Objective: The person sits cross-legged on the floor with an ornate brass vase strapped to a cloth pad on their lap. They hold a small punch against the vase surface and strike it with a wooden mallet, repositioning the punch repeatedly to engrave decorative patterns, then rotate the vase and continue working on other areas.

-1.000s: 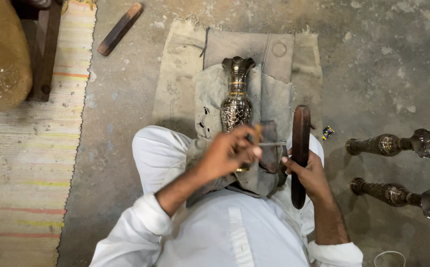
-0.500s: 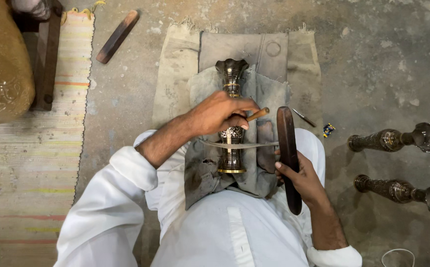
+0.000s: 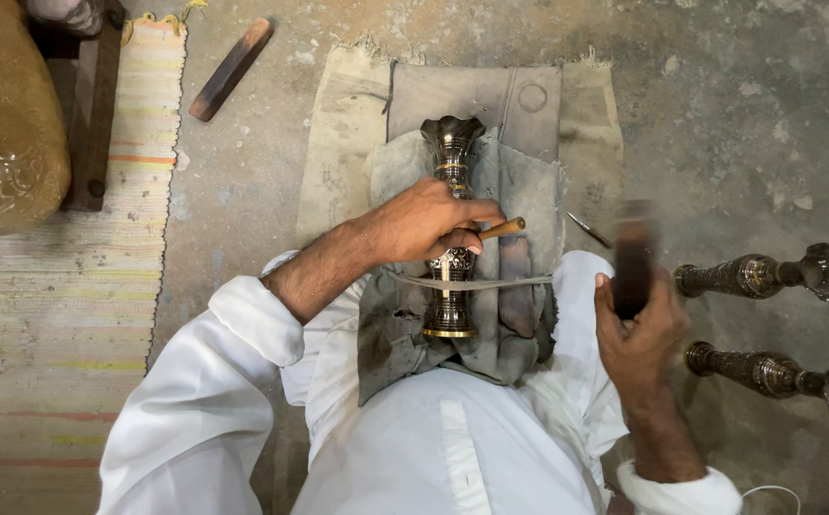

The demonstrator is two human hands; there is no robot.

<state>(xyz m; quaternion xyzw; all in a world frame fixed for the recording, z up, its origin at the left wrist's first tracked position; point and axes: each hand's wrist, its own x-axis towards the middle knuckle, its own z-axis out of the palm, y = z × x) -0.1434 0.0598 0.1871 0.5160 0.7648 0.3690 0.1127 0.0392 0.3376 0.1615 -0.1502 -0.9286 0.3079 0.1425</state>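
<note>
Lying dead centre of the frame is a dark engraved metal vase (image 3: pixel 450 229), flared mouth pointing to the top, gold-rimmed foot toward the person's lap. It rests on a pile of grey cloth (image 3: pixel 519 191) that's spread over a bigger tan cloth (image 3: pixel 338 143) on the concrete floor (image 3: pixel 738 124). A thin strap (image 3: pixel 500 282) runs across the vase's lower body, pinning it against the cloth.

The left hand (image 3: pixel 429 224) is curled shut over the vase's middle, fingers wrapped round a small tool with a wooden handle (image 3: pixel 502 228) that pokes out to the right of the knuckles. Can't see the tool's tip, the hand covers it.

The right hand (image 3: pixel 638 329) sits in the lower right of the middle area, closed around a dark wooden mallet (image 3: pixel 632 257) held upright. The top of it is blurred, so shape is hard to tell. It's clear of the vase, off to the right.

Just left of the mallet there's a slim metal pick (image 3: pixel 588 229) lying on the floor at the cloth's edge. Further right, two more ornate vases lie on their sides: one (image 3: pixel 767 274) at mid right, another (image 3: pixel 781 375) below it, well apart from the work.

Upper left has a flat wooden stick (image 3: pixel 231 69) on the floor, and a striped woven mat (image 3: pixel 61 315) runs down the left edge. A big embossed brass vessel (image 3: pixel 0 124) fills the top left corner beside a dark wooden block (image 3: pixel 95 124).
</note>
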